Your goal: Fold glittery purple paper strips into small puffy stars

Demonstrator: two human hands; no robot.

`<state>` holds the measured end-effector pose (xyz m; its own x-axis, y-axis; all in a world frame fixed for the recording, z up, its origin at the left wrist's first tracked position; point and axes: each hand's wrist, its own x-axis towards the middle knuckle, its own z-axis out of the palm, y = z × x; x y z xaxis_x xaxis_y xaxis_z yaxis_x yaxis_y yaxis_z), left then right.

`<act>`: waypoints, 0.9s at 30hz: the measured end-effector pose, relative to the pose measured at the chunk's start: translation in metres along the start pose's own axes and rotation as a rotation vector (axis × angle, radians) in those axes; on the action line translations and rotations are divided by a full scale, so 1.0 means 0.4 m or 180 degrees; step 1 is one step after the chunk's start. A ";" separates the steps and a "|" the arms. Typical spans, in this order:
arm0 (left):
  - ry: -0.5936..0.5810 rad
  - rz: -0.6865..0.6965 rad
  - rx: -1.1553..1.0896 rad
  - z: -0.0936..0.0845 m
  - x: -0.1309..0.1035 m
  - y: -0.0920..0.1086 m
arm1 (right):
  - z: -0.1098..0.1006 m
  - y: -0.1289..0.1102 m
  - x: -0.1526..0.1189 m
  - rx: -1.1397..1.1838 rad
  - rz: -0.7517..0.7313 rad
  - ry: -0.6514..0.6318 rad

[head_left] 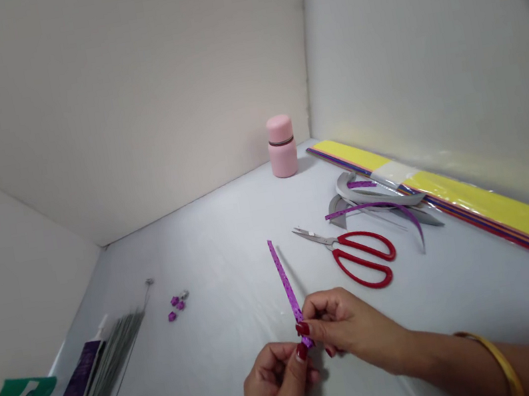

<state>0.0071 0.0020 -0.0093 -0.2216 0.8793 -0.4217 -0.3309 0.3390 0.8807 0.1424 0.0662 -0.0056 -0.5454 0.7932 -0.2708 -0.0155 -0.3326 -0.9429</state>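
well, the purple strip [281, 275] is in front of the person, its lower end in both hands and its longer part sticking up and away over the tabletop [194, 264]. the left hand [276, 388] is pinched nearly closed, thumb and finger on the bunched end; the right hand [341, 324] pinches just above, fingers curled in. so close a grip probably keeps the small folds from springing open, while the free length is out of the fingers' way.

the scissors [335, 240] lie beyond the right hand, red handles on its side, likely for an easy reach. near them are curled offcuts [380, 192], grey and purple, beside the yellow pack [476, 189] along the wall. the small purple stars [175, 301] sit well apart on the left, perhaps so they don't get knocked. the wires [106, 373] lie roughly parallel next to the tube [76, 388], presumably laid together to stay tidy.

as for writing, the tube's dark panel has faint print, too blurred to read. the green wrapper [26, 391] has white and red marks, also unreadable. no lettering shows on the pink jar [283, 154].
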 end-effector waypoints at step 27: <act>-0.0291 0.0854 0.1166 -0.017 -0.008 0.001 | 0.004 0.004 -0.002 -0.0364 0.0055 -0.0272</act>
<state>0.0013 -0.0029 -0.0092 -0.1679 0.9724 -0.1620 0.0768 0.1767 0.9813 0.1415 0.0643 -0.0067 -0.6143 0.7398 -0.2744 0.0876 -0.2817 -0.9555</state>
